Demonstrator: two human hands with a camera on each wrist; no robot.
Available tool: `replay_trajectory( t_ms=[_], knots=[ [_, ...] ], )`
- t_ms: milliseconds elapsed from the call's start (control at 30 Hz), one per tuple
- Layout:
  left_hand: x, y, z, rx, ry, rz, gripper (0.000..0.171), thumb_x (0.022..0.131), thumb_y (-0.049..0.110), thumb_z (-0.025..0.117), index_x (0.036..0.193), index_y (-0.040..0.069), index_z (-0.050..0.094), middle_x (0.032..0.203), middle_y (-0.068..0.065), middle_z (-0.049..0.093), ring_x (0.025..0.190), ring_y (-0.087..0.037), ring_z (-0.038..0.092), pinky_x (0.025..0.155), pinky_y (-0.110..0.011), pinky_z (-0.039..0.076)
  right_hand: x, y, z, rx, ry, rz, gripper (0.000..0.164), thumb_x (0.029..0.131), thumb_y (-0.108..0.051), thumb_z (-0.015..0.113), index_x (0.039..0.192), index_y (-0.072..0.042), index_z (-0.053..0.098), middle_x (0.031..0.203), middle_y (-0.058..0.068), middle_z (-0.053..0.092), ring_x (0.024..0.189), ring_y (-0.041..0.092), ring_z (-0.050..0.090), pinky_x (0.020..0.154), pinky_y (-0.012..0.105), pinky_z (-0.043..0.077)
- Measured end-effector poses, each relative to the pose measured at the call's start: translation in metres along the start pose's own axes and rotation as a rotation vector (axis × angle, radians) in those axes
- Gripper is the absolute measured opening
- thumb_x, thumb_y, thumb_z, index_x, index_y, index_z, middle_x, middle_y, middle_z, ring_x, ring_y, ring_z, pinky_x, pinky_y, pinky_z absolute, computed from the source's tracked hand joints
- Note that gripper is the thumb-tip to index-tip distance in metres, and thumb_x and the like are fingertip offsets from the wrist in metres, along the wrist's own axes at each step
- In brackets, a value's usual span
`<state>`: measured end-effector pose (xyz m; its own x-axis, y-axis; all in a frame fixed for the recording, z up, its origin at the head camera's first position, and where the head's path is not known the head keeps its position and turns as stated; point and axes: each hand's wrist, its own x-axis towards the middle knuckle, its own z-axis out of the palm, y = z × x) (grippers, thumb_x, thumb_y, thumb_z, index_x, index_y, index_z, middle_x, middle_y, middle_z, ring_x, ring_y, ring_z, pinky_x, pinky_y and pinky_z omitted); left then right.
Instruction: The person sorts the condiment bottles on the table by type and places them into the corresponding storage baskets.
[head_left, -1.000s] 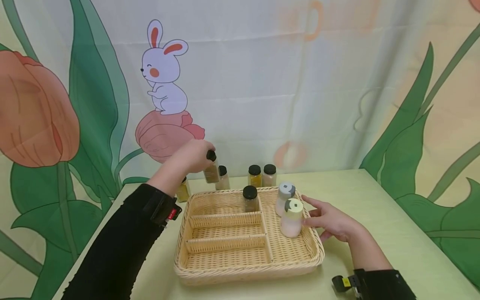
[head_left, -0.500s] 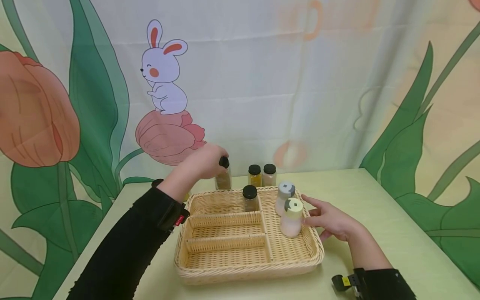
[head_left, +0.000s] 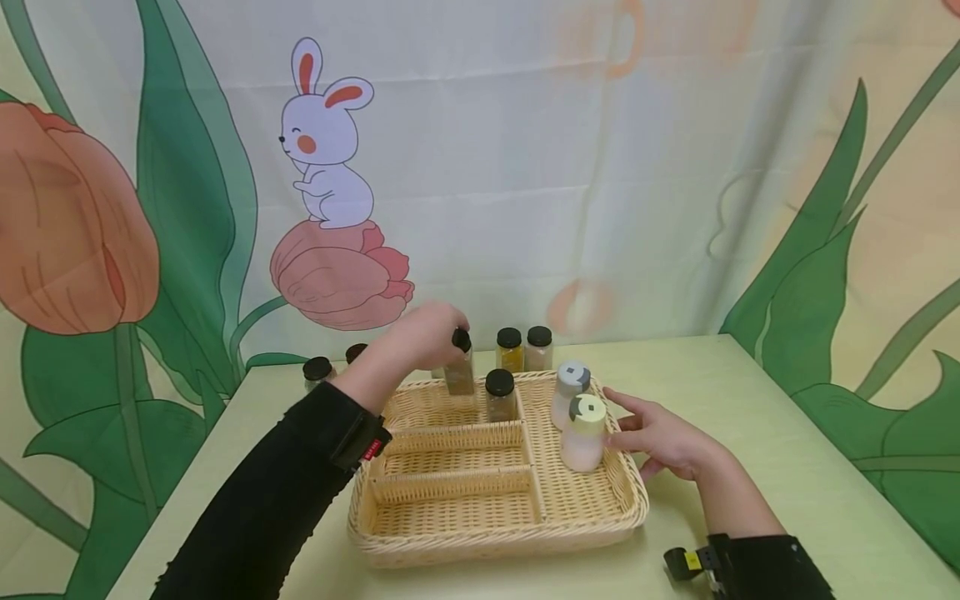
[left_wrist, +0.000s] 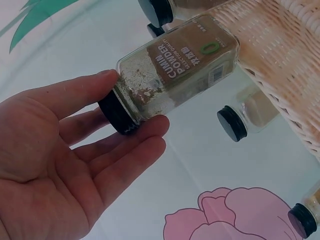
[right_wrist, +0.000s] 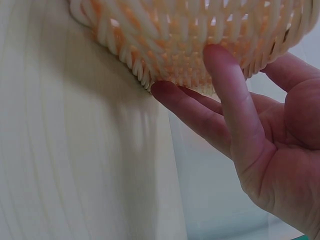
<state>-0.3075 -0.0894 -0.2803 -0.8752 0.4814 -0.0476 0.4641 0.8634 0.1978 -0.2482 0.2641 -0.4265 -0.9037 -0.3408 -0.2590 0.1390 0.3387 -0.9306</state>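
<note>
"Risk to the cumin powder jar [left_wrist: 185, 60]?"

"Left hand [head_left: 429, 335] pinches its lid [left_wrist: 118, 112] above the back edge of the wicker tray [head_left: 495, 550]; a slip could topple the black-lidded jar [head_left: 500, 407] inside."

"Right hand [head_left: 667, 437]?"

"Straight fingers touch the right edge; pushing could shift it."

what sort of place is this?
Probably a staged tabletop setup rather than a working kitchen, though I can't be sure: a cartoon-printed fabric backdrop hangs behind the table, which bears a divided wicker basket; the left hand holds a cumin powder jar.
</note>
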Motion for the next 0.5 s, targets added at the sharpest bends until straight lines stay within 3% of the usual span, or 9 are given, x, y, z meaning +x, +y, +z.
replay_trajectory(
  t_ms=[500],
  knots=[
    [0.003, 0.002, 0.012, 0.008, -0.036, 0.013, 0.028, 0.093, 0.017, 0.076, 0.117, 0.005, 0.072, 0.105, -0.007, 0.067, 0.093, -0.023, 0.063, 0.08, -0.037, 0.055, 0.0, 0.0, 0.0, 0.016, -0.001, -0.001, 0.092, 0.093, -0.014, 0.075, 0.165, -0.017, 0.018, 0.143, 0.034, 0.045, 0.095, 0.031, 0.07, 0.058, 0.048, 0.061]
  ],
)
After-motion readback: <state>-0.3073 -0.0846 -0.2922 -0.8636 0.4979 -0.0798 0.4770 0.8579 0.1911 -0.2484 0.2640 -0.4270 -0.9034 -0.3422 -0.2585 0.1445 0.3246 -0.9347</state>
